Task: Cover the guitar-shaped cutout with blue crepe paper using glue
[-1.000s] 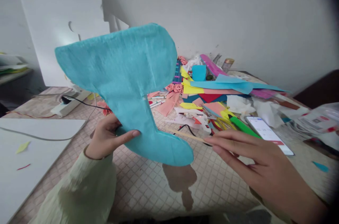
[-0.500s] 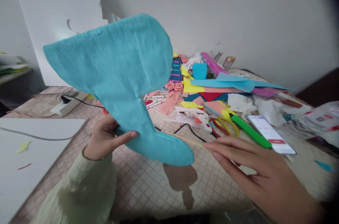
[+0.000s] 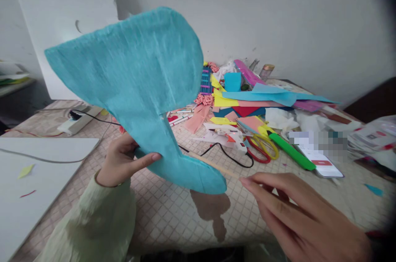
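Observation:
A large blue paper-covered shape (image 3: 133,64), broad at the top and narrowing to a curved foot at lower right, is held up over the table. My left hand (image 3: 123,159) grips its narrow part from the left, thumb on the front face, the other fingers hidden behind. My right hand (image 3: 297,208), at the lower right, pinches the end of a thin wooden stick (image 3: 227,170). The stick runs up and left along the upper edge of the curved foot, close against it.
Behind lie a glue gun (image 3: 236,140) with a black cord, scissors (image 3: 262,148), a green cutter (image 3: 292,150), a phone (image 3: 328,167) and coloured paper (image 3: 262,96). At left are a power strip (image 3: 78,121) and white board (image 3: 37,179).
My right hand has moved slightly down, and the stick's held end has dropped with it. The blue shape's broad top has shifted a little up and left.

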The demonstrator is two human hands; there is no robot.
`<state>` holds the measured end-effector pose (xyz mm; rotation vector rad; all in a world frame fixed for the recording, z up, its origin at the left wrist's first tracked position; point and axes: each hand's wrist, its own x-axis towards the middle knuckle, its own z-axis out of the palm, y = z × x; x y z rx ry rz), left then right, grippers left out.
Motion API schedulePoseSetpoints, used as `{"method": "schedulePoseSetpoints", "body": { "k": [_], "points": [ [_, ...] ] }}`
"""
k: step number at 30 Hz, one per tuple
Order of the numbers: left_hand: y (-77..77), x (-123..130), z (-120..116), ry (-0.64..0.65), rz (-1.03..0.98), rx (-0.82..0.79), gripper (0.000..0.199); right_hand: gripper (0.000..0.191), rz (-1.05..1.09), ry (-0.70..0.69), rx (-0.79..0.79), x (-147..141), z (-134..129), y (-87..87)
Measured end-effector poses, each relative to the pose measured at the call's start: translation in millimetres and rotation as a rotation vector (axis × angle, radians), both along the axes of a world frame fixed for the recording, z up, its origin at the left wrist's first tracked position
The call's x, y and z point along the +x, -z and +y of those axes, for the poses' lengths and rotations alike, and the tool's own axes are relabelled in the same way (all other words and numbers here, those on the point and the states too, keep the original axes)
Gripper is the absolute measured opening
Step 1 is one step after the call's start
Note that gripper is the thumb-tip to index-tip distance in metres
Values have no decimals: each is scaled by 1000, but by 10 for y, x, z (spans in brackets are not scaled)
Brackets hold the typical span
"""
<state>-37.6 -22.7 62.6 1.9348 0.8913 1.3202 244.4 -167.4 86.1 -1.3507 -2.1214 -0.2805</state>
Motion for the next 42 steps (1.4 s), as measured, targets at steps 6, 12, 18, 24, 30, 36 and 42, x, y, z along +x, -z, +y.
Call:
{"method": "schedulePoseSetpoints", "body": {
  "k": [6, 12, 18, 24, 30, 36, 42],
  "points": [
    [9, -8, -1, 2, -2, -2, 14, 38, 30, -17, 5, -35, -54, 13],
    [-4, 10, -6, 11, -6, 37, 14, 42, 54, 18, 42, -28, -115, 49],
    [7, 2, -15, 56, -17, 43, 15, 53, 54, 12, -8, 154, -95, 58],
    [7, -13, -10, 75, -4, 95, 20, 43, -49, 9, -105, 225, 29, -44],
    [42, -23, 21, 89, -8, 169, 15, 36, -88, -26, -104, 123, 115, -156],
    [47, -28, 14, 49, 13, 162, 16, 37, -81, -36, -104, 101, 115, -150],
    [47, -24, 18, 57, 9, 154, 14, 37, -80, -80, -19, 101, 116, -169]
  ]
}}
